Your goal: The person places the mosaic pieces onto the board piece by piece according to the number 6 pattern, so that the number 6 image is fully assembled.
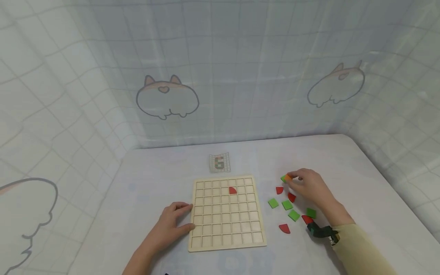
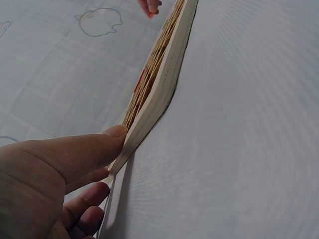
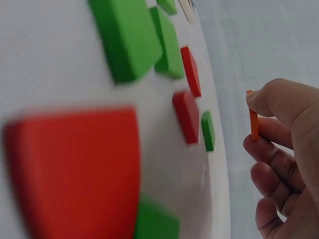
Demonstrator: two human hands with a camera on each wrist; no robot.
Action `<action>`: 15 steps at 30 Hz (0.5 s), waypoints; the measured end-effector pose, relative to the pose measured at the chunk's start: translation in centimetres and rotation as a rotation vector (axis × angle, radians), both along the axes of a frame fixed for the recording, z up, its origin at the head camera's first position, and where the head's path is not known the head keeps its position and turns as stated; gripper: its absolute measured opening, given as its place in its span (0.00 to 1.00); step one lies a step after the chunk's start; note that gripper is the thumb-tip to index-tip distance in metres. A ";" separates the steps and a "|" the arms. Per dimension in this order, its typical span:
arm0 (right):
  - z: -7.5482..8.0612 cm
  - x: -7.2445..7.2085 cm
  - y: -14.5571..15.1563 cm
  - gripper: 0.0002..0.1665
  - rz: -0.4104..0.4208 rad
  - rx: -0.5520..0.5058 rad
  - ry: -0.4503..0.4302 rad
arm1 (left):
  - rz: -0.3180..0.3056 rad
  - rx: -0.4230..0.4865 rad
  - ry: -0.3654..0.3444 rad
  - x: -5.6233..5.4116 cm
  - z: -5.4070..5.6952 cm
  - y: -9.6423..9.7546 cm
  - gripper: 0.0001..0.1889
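My left hand (image 1: 172, 221) rests against the left edge of a pale wooden grid board (image 1: 227, 248), thumb and fingertips touching it. In the left wrist view the thumb (image 2: 94, 152) presses on the board's rim. My right hand (image 1: 311, 187) pinches a thin orange tile (image 3: 253, 122) between thumb and fingers, above the table right of the board. A green square tile (image 1: 283, 178) lies just beside or below the orange one. One red quarter-circle tile (image 1: 232, 190) sits in a cell of the board's upper part.
Several loose green squares (image 1: 273, 203) and red quarter-circles (image 1: 284, 228) lie between the board and the right arm. A small card with a grid pattern (image 1: 220, 162) lies beyond the board. A dark device (image 1: 321, 231) is on the right wrist. Patterned curtains (image 1: 240, 95) surround the white table.
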State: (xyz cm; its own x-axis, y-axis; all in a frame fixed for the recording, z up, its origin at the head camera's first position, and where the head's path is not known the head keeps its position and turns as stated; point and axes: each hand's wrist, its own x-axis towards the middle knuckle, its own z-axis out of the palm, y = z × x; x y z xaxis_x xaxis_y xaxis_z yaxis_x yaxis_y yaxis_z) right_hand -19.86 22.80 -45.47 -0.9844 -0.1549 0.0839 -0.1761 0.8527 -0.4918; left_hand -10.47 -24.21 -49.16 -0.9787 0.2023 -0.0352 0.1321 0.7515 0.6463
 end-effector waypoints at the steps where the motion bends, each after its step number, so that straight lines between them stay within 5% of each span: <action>1: 0.0 -0.1 -0.3 0.20 0.006 -0.001 0.002 | 0.002 0.000 -0.001 0.0 0.0 0.0 0.35; 15: 0.7 -1.2 -4.7 0.19 0.185 -0.017 0.073 | 0.003 0.000 0.017 0.1 0.0 0.0 0.34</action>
